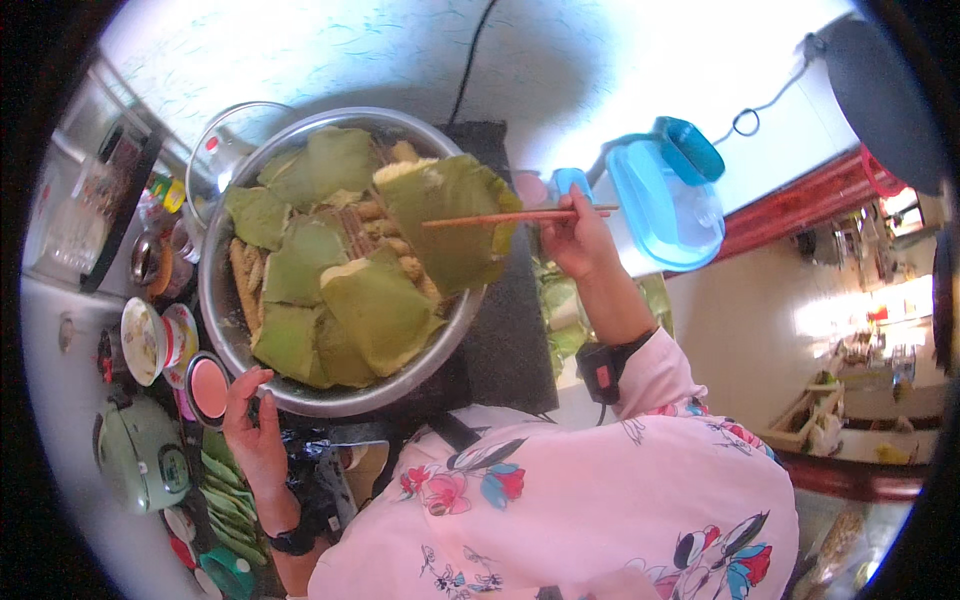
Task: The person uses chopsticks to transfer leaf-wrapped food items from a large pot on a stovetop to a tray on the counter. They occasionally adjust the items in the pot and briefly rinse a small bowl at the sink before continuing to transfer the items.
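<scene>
A wide metal basin [450, 352] stands before me, filled with pieces of green leaf [307, 259] that have pale, grainy food at some edges. Corn cobs [247, 277] and brown sticks show between the leaves. My right hand [574, 236] grips a pair of wooden chopsticks [487, 219], which reach left over a large leaf piece [457, 255] at the basin's right side. Whether the chopsticks pinch that leaf, I cannot tell. Close to the basin's lower left rim is my left hand [255, 420], its fingers apart and nothing in them.
Left of the basin are patterned bowls [144, 341], a round pink-topped container [208, 386], a green rice cooker [142, 454] and stacked green leaves [225, 495]. Blue plastic containers [664, 206] stand to the right. More leaf pieces [559, 307] lie below my right forearm. A dark cable [469, 67] hangs behind.
</scene>
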The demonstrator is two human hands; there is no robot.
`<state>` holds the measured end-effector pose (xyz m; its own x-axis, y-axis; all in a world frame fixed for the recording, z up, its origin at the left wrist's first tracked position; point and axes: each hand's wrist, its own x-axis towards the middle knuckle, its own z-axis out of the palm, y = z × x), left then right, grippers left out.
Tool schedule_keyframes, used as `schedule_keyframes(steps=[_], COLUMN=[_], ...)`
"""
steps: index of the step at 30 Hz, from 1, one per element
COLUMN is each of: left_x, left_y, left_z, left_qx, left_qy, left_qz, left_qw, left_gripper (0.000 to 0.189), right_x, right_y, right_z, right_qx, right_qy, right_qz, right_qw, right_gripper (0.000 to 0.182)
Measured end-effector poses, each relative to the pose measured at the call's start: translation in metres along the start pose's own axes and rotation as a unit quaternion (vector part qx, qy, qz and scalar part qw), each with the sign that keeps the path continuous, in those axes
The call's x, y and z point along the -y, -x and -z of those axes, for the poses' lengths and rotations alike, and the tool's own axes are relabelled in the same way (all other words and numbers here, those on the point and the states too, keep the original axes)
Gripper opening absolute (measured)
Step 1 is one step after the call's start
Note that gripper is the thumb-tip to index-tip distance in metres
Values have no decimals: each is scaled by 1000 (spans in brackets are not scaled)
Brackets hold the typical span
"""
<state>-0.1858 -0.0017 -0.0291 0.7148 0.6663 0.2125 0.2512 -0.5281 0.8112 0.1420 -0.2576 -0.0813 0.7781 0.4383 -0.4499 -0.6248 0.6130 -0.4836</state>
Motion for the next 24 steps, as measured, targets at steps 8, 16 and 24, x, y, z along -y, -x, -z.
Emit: schedule_keyframes(steps=[8,16,24], left_x=[-15,-10,-7], left_y=[-2,0,10], left_z=[-5,0,11], left_qx=[13,37,39], left_qy=[-13,3,-80], left_qz=[-50,-60,-52], left_qw=[999,997,995], left_gripper=[24,21,22], right_x=[56,-10,-82], right_y=[68,102,89], right_z=[82,213,245], right_qx=[-106,-240,-313], right_qy=[-26,-47,37], right_qz=[161,54,42], right_qw=[981,968,948], right_gripper=[28,27,30])
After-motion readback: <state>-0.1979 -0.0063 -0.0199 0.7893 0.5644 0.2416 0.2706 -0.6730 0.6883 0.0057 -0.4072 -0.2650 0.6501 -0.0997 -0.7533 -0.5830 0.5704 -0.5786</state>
